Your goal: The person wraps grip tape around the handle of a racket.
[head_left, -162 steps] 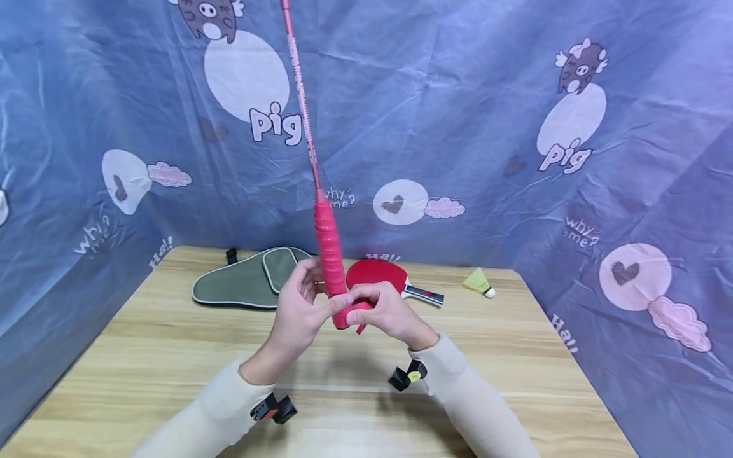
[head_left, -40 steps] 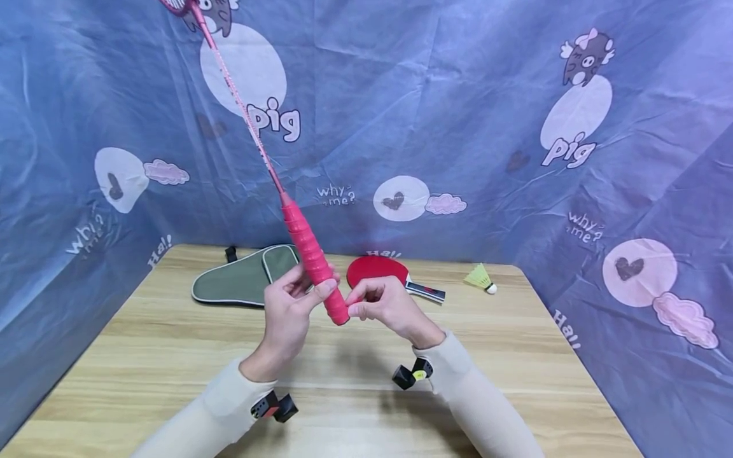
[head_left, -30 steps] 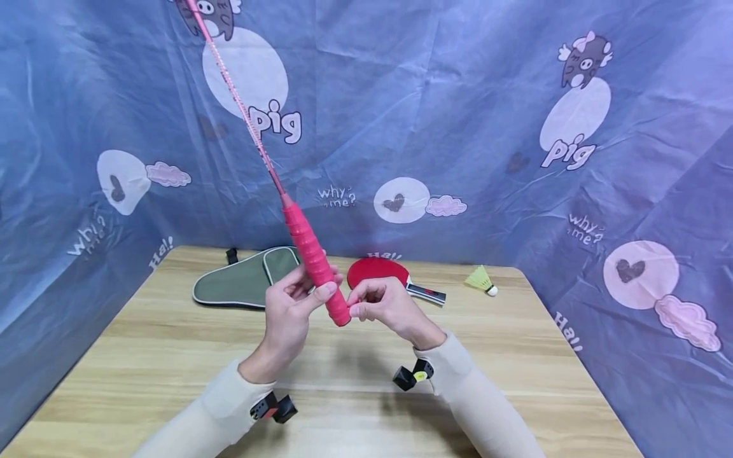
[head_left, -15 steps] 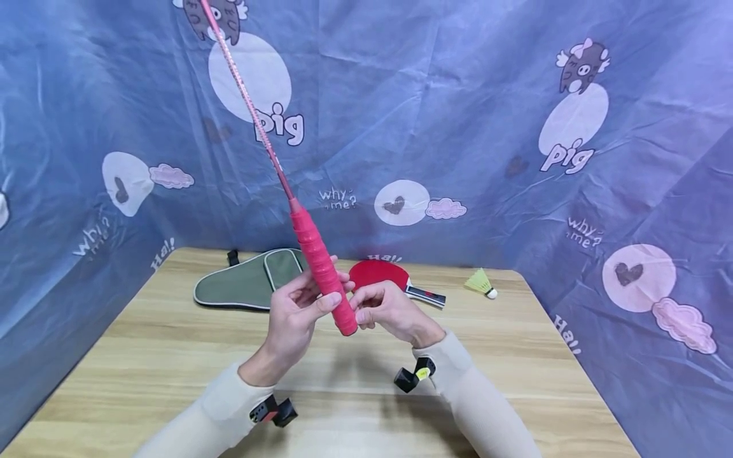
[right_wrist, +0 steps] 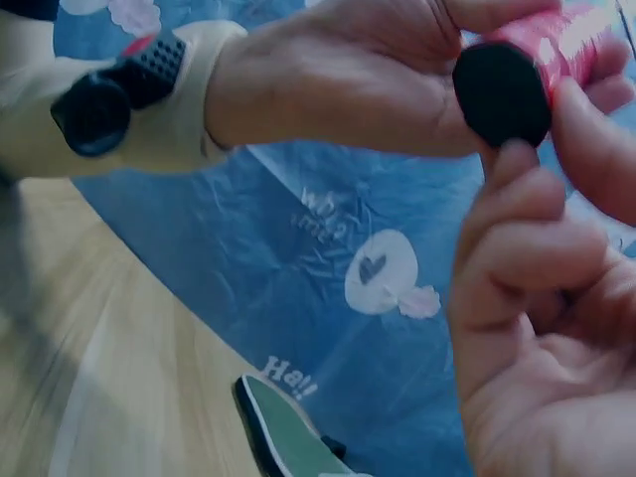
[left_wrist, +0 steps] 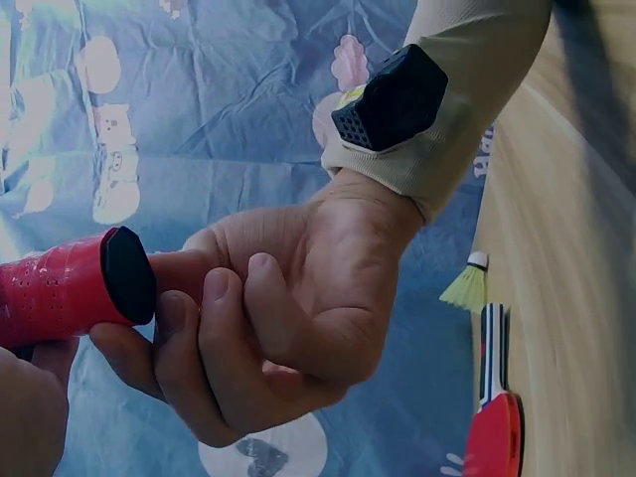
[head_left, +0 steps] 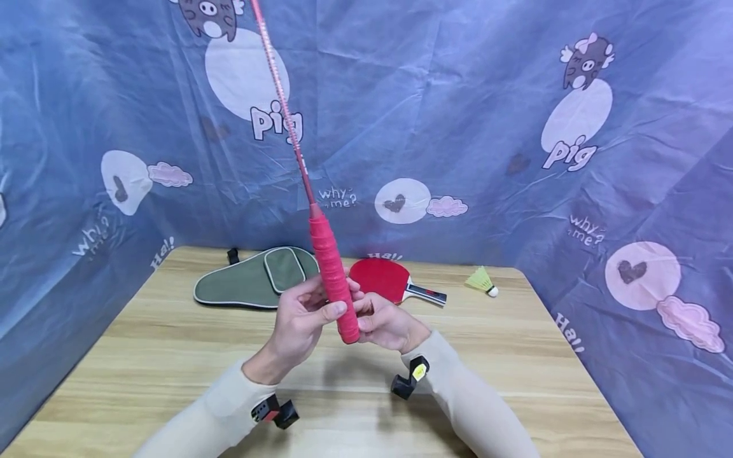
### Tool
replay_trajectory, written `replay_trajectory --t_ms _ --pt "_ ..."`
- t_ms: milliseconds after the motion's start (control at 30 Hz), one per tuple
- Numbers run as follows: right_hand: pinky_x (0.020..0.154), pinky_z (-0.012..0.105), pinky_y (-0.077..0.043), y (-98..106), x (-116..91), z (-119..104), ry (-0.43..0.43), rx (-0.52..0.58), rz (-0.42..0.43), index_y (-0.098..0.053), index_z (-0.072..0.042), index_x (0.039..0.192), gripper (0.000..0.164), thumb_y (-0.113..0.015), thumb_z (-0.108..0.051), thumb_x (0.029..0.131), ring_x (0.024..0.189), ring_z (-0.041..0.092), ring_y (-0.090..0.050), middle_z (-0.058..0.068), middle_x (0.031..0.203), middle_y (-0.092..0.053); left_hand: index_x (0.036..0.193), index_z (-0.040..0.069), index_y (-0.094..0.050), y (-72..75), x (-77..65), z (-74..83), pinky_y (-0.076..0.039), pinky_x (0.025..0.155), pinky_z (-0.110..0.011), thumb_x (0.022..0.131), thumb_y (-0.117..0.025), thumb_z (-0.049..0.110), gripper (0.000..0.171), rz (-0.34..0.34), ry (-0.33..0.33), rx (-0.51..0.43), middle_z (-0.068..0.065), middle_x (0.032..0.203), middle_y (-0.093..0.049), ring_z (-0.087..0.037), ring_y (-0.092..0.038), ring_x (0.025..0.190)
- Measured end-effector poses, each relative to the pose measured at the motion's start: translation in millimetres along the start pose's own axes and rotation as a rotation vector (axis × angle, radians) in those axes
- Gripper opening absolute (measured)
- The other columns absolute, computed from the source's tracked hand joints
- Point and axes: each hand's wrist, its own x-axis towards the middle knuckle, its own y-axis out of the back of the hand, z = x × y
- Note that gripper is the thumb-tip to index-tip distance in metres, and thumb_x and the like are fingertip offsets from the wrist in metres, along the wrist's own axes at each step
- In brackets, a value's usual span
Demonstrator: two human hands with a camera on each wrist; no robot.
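Note:
A badminton racket [head_left: 329, 261] is held up over the table, its pink shaft leaning slightly left and its head above the top of the head view. Red grip tape wraps the handle in overlapping turns. My left hand [head_left: 298, 327] holds the lower handle, thumb across the front and fingers behind. On the other side, my right hand [head_left: 392, 323] pinches the handle near its end with thumb and index finger. The left wrist view shows the black butt cap [left_wrist: 129, 276] beside the right hand's curled fingers [left_wrist: 224, 338].
On the wooden table [head_left: 143, 356], a green zip case [head_left: 240, 280] lies at the back left. A red table tennis bat [head_left: 380, 277] lies behind my right hand, and a yellow shuttlecock [head_left: 481, 280] farther right. Blue printed cloth [head_left: 492, 127] encloses the back and sides.
The racket has swung more upright from its leftward lean, and its handle has shifted slightly right and down. A loose red tape end, seen 5.4 s ago by the right hand, no longer shows.

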Motion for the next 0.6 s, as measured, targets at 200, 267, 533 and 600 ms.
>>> replay_trajectory --t_ms 200,267,533,600 --pt "0.064 0.016 -0.045 -4 -2 2 -0.007 -0.015 0.035 -0.077 -0.021 0.112 0.023 -0.076 -0.026 0.090 0.071 0.003 -0.053 -0.011 0.094 -0.070 0.124 0.008 -0.066 -1.4 0.1 2.0 -0.059 0.094 -0.028 0.091 -0.059 -0.012 0.039 0.009 0.038 -0.011 -0.002 0.110 -0.074 -0.016 -0.072 0.103" --pt "0.072 0.018 -0.051 -5 -2 3 -0.021 -0.018 0.031 -0.076 -0.022 0.114 0.024 -0.076 -0.026 0.090 0.081 0.003 -0.058 -0.012 0.099 -0.070 0.127 0.007 -0.065 -1.5 -0.9 2.3 -0.060 0.095 -0.029 0.092 -0.059 -0.011 0.039 -0.007 0.052 -0.043 -0.002 0.110 -0.073 -0.016 -0.074 0.101" --pt "0.060 0.017 -0.050 -4 -5 -2 0.035 -0.243 0.045 -0.076 -0.022 0.107 0.017 -0.076 -0.028 0.091 0.067 0.003 -0.060 -0.011 0.090 -0.073 0.128 -0.014 -0.058 0.5 -1.1 3.7 -0.060 0.089 -0.026 0.091 -0.064 -0.006 0.038 -0.042 0.067 0.133 -0.004 0.108 -0.076 -0.011 -0.075 0.096" --pt "0.057 0.018 -0.050 -7 -6 -9 0.061 -0.400 0.116 -0.078 -0.019 0.102 0.013 -0.075 -0.028 0.092 0.063 0.003 -0.059 -0.009 0.084 -0.072 0.122 -0.014 -0.062 2.7 0.6 5.2 -0.060 0.084 -0.025 0.090 -0.067 -0.004 0.034 -0.011 0.049 0.268 -0.012 0.106 -0.077 -0.009 -0.073 0.092"
